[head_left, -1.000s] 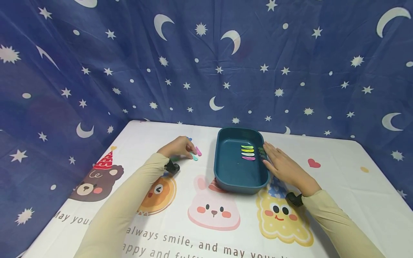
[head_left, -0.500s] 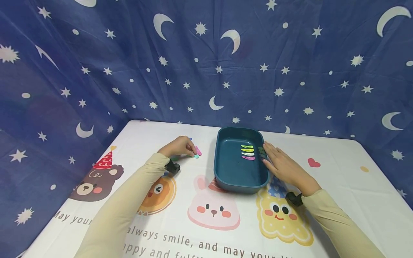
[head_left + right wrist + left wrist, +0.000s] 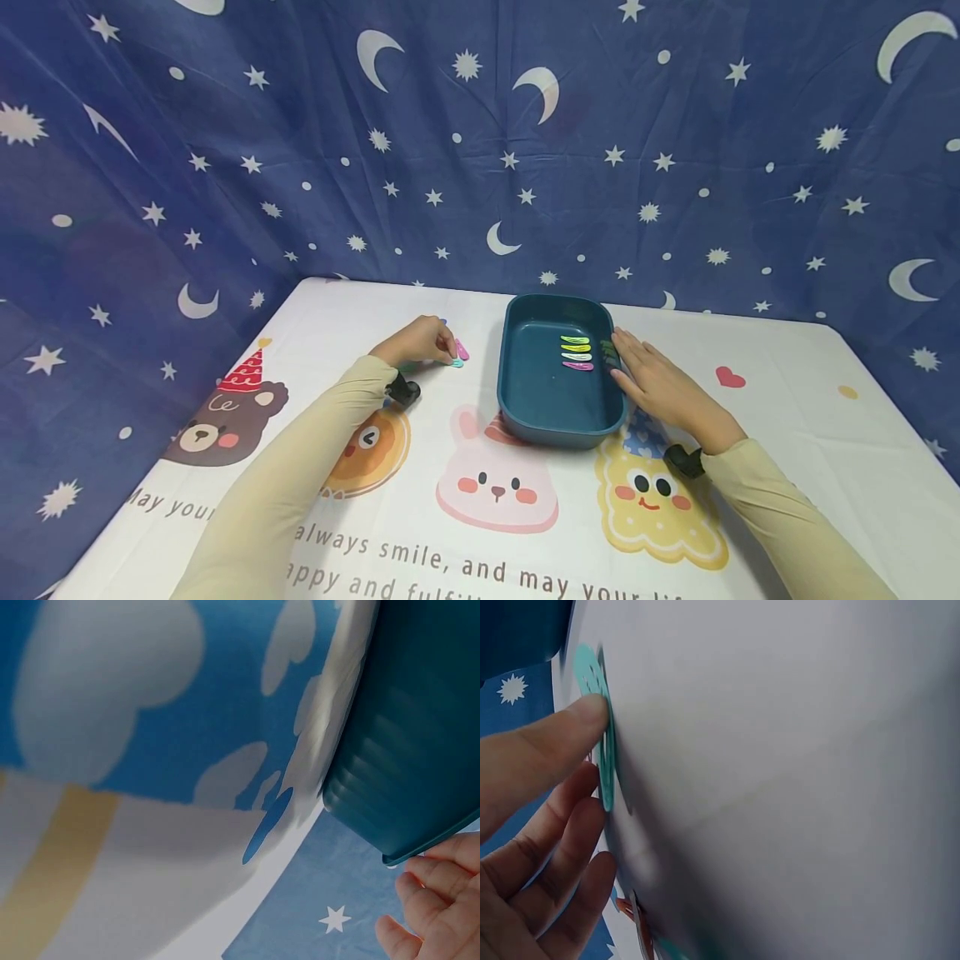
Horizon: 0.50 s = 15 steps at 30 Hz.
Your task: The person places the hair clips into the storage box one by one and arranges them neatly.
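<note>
Over the left part of the table, my left hand [image 3: 422, 342] pinches a turquoise snap hair clip [image 3: 604, 754]; the thumb lies on its face in the left wrist view. Just beyond the fingertips a pink hair clip [image 3: 462, 350] lies on the cloth. My right hand [image 3: 663, 390] rests with extended fingers along the right side of a dark teal bin [image 3: 551, 408]. Inside the bin a column of clips lies on the floor: a lime one [image 3: 575, 340], a yellow one [image 3: 576, 348], a white one [image 3: 577, 357] and a pink one.
More clips lie close to the left hand, among them an orange-brown one [image 3: 643, 934], partly cut off in the left wrist view. A white cloth [image 3: 795, 467] with printed cartoon animals covers the table. Behind it hangs a blue star-and-moon curtain [image 3: 420, 150].
The turquoise clip has turned and shifted slightly right toward the pink clip between the left fingers. The right hand and the bin hold their places.
</note>
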### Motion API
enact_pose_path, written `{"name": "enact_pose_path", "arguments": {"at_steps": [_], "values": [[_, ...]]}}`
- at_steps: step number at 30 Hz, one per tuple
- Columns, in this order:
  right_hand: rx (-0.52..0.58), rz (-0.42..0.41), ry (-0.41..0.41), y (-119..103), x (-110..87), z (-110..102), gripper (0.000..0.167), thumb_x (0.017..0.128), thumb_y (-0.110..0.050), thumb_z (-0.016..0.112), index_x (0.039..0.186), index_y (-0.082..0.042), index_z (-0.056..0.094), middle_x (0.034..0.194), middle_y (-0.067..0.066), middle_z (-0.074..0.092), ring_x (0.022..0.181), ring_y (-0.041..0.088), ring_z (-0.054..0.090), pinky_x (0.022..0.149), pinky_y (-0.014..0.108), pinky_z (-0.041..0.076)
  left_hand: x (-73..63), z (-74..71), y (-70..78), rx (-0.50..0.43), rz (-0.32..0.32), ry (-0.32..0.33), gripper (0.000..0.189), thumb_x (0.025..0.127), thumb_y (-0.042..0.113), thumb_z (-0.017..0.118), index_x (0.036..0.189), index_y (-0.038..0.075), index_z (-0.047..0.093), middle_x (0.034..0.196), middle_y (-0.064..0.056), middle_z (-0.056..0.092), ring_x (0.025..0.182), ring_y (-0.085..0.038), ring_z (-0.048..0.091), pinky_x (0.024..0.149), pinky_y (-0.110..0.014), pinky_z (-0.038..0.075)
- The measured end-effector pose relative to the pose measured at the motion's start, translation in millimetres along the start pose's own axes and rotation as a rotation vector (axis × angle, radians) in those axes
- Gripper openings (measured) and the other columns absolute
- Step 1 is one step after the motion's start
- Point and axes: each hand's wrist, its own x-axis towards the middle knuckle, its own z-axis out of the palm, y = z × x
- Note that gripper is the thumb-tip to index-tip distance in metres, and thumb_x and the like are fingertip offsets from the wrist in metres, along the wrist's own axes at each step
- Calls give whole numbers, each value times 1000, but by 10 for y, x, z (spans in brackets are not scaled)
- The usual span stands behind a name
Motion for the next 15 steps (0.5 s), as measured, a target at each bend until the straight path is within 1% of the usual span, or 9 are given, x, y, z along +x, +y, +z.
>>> {"name": "enact_pose_path", "arguments": {"at_steps": [5,10,15], "values": [[4,4,-6,-4,2,-11,64,98,-27,45,145,8,20,153,25,22,142,39,21,113,56,19,5,4,1,13,3,-10,3,76,6,76,74,7,73,82,-5,72,74,-10,58,73,-23,47],[-2,2,-5,-3,3,-8,64,98,-27,45,145,9,20,153,25,22,141,40,22,113,56,19,4,4,9,-6,-8,-34,7,77,7,75,72,11,72,87,-3,73,72,-9,56,71,-21,46],[-4,2,-1,-2,1,2,64,98,-27,45,145,9,21,153,25,23,141,40,23,113,56,19,-12,6,13,-2,13,-35,6,79,7,73,73,9,72,84,-3,73,69,-7,53,69,-20,44]]}}
